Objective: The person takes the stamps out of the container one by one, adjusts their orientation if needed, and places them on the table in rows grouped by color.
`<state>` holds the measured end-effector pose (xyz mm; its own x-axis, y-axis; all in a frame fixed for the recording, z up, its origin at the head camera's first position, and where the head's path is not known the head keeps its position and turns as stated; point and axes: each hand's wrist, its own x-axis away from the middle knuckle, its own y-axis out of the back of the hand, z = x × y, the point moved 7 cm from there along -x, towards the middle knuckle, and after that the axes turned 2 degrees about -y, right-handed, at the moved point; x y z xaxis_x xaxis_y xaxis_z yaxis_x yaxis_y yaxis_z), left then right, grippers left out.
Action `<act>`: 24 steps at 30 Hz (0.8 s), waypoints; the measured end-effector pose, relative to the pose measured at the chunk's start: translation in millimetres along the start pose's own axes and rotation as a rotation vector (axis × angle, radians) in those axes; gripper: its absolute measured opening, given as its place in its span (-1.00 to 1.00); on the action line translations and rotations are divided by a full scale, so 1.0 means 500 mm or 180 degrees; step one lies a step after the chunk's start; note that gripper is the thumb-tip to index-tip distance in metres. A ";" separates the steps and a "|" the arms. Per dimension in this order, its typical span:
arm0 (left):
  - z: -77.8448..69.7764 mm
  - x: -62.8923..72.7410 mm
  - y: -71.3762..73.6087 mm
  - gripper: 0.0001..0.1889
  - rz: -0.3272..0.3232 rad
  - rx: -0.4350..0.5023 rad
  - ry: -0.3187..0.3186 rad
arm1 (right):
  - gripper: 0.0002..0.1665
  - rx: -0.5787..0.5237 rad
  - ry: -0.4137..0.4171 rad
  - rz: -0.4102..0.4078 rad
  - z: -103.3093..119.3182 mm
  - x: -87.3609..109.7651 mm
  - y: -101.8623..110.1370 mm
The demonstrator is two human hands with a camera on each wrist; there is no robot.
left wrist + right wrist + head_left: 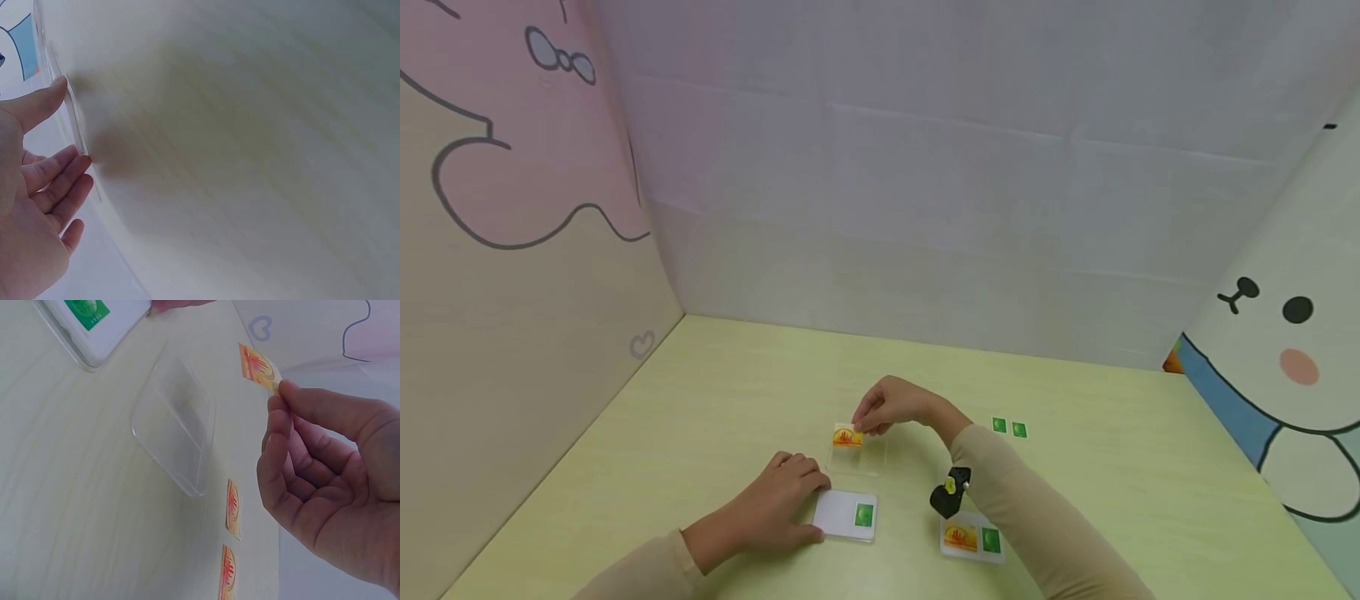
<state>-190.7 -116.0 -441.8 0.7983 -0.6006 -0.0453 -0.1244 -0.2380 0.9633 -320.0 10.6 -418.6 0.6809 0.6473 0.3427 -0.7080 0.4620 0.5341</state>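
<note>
My right hand [889,408] pinches a small orange sticker [847,436] by one edge between thumb and fingertips, raised off the table beside a clear plastic lid [175,422]. My left hand [775,504] holds a flat white box [835,512] at its left end, thumb on the near edge and fingers on the far edge. A green sticker [864,515] is on the box's right part. In the left wrist view, thumb and fingertips of the left hand [44,169] meet the box's thin edge; its top is hidden there.
A second white box [951,555] bearing an orange and a green sticker lies below the right forearm. Two green stickers [1009,427] lie farther back on the right. The right wrist view shows two more orange stickers [232,509] on the table. Printed walls stand left, right and behind.
</note>
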 end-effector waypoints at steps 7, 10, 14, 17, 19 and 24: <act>-0.001 0.000 0.001 -0.48 0.0027 0.0033 0.0025 | -0.79 -0.0002 -0.0025 -0.0049 -0.006 -0.002 0.003; -0.002 0.001 0.002 -0.48 0.0009 0.0029 0.0007 | -0.79 0.0015 -0.0036 -0.0091 -0.008 -0.003 0.004; -0.003 0.001 0.004 -0.48 -0.0015 0.0014 0.0000 | -0.79 0.0033 -0.0050 -0.0125 -0.006 -0.004 0.006; -0.002 0.001 0.005 -0.47 -0.0003 0.0023 0.0014 | -0.79 0.0032 -0.0038 -0.0135 -0.003 -0.005 0.007; -0.002 0.000 0.004 -0.47 0.0020 0.0035 0.0030 | -0.79 0.0026 -0.0014 -0.0144 -0.001 -0.005 0.007; -0.001 -0.001 0.002 -0.47 0.0048 0.0037 0.0038 | -0.79 0.0016 0.0012 -0.0174 0.003 -0.004 0.011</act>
<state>-190.6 -115.6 -440.5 0.8033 -0.5950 -0.0276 -0.1432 -0.2379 0.9607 -324.9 11.0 -415.1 0.7177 0.6235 0.3100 -0.6689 0.4936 0.5557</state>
